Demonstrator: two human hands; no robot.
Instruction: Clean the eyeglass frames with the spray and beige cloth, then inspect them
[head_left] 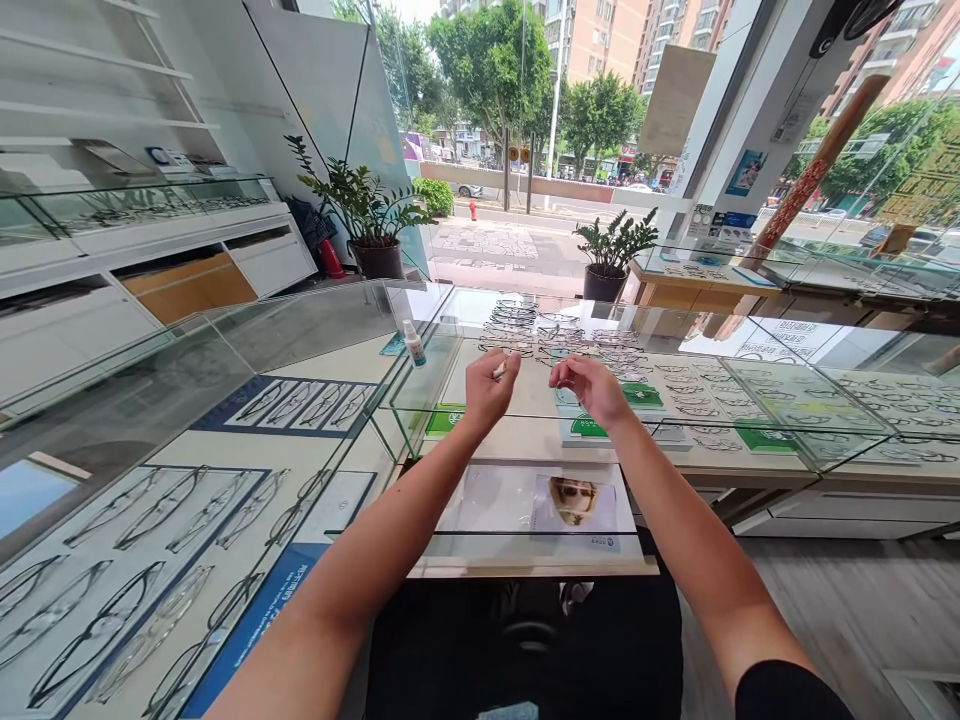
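Whitish item (499,371), small, pale, too tiny to ID, in L hand (489,393), fingers curled round it; R hand (592,388) apart, fingers bent, can't tell if pinching. White btl (413,343) left of L hand.

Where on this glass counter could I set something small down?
The glass top looks bare between the spray bottle and your left hand. A gap also separates that hand from your right hand, probably enough to pass a hand. The crowding shows through the glass: eyeglasses packed beyond your hands.
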